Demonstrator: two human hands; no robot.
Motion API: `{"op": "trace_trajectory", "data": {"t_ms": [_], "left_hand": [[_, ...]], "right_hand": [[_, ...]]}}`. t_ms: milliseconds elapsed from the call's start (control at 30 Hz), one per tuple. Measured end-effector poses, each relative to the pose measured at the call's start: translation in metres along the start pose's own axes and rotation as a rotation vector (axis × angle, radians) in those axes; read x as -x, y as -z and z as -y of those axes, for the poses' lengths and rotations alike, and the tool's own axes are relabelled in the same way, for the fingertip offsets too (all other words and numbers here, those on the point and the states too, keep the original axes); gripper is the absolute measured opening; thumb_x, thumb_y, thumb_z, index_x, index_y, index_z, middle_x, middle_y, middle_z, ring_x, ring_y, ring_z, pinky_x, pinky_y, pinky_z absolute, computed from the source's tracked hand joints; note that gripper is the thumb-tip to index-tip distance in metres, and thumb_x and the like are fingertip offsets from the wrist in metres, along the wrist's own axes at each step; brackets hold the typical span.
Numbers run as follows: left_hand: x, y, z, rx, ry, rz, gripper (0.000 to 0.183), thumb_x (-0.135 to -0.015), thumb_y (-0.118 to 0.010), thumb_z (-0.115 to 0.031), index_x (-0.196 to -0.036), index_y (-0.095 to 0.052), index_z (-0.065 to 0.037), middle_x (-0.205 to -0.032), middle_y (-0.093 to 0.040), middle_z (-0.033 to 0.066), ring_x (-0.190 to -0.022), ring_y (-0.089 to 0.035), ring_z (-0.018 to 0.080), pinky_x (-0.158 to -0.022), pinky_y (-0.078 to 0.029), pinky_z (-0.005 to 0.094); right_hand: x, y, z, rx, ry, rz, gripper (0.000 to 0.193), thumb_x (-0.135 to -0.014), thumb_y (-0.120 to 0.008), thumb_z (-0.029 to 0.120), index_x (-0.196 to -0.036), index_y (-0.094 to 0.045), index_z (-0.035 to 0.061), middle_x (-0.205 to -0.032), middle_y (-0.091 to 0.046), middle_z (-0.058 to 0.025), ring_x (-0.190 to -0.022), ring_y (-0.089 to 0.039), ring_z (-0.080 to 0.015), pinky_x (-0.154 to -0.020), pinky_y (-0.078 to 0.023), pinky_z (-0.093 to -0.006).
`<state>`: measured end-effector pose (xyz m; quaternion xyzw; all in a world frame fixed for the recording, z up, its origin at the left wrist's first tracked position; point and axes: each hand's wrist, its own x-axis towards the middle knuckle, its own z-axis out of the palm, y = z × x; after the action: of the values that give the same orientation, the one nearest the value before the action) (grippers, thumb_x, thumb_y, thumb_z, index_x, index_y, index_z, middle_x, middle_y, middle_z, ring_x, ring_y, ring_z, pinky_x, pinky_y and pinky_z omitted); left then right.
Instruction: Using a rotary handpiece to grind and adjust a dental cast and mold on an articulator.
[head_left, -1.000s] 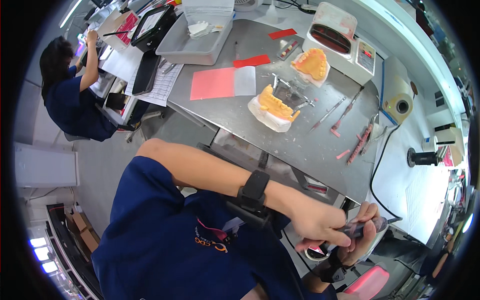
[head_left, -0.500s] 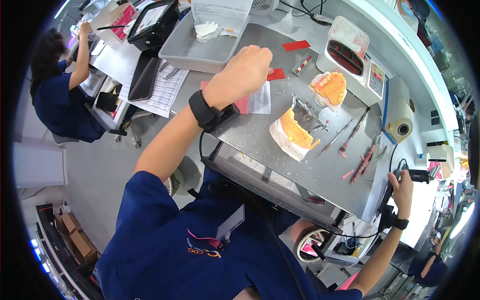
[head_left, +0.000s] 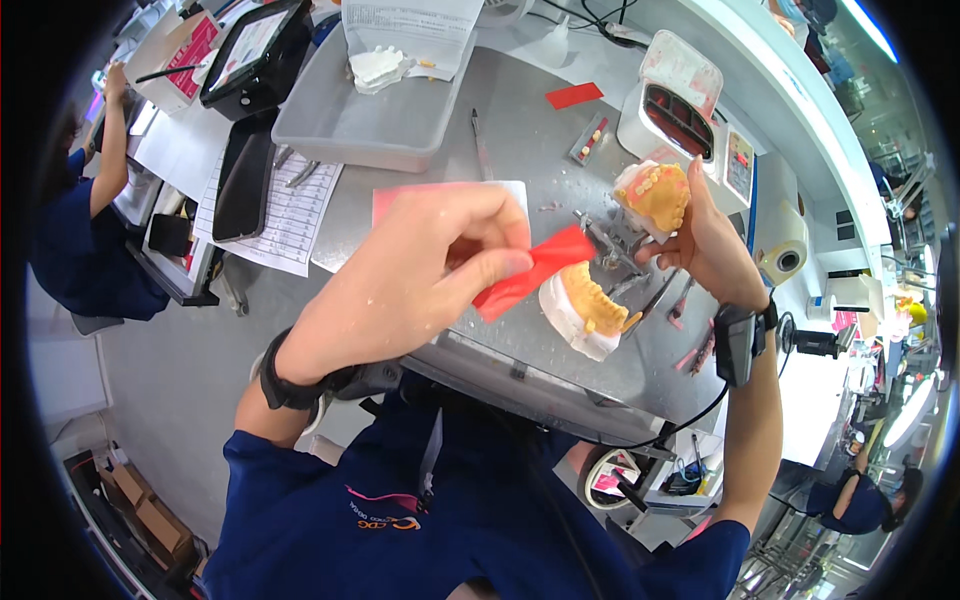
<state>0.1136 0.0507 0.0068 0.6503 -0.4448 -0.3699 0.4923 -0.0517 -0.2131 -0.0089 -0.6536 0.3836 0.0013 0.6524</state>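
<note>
My left hand (head_left: 400, 270) pinches a red wax strip (head_left: 540, 270) between thumb and fingers, over the front of the metal bench top. The strip's far end overlaps the lower dental model (head_left: 572, 315), a white plaster base with a yellow arch. To the right, my right hand (head_left: 712, 235) closes around the side of the upper dental model (head_left: 655, 195), with its yellow palate and teeth showing. Between the two models lies the metal articulator (head_left: 615, 248), partly covered. A pink sheet and white paper (head_left: 390, 200) lie partly beneath my left hand.
Behind are a grey plastic tray (head_left: 290, 125) holding a white model, another red wax piece (head_left: 574, 95), a small tooth holder (head_left: 590, 138) and a wax heater (head_left: 640, 125). Hand tools (head_left: 680, 305) lie at the right. A co-worker (head_left: 90, 230) sits far left.
My left hand has come nearer, lifting the red strip from the bench. My right hand has left the black device at the right edge and moved to the upper dental model.
</note>
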Motion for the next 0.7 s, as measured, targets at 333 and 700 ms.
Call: {"op": "trace_trajectory", "data": {"t_ms": [333,700], "left_hand": [[0.012,-0.050,0.037,0.515,0.138,-0.076,0.049,-0.087,-0.065,0.004,-0.130,-0.043,-0.003,-0.085,-0.068,0.0060,-0.082,-0.062,0.0090,-0.074,-0.051,0.0232],[0.000,-0.094,0.062,0.633,0.027,-0.144,0.052,-0.089,-0.064,-0.003,-0.133,-0.035,0.000,-0.083,-0.067,0.0105,-0.077,-0.065,0.0136,-0.071,-0.054,0.0277]], "right_hand": [[0.062,-0.016,0.019,0.374,0.513,-0.069,0.062,-0.095,-0.054,0.051,-0.123,-0.051,-0.0043,-0.104,-0.063,-0.0091,-0.090,-0.063,-0.0151,-0.081,-0.050,-0.0262],[0.088,-0.058,-0.050,0.839,0.930,-0.480,0.086,-0.062,-0.086,0.051,-0.123,-0.048,0.0021,-0.126,-0.046,-0.0185,-0.119,-0.048,-0.0302,-0.094,-0.046,-0.0418]]}}
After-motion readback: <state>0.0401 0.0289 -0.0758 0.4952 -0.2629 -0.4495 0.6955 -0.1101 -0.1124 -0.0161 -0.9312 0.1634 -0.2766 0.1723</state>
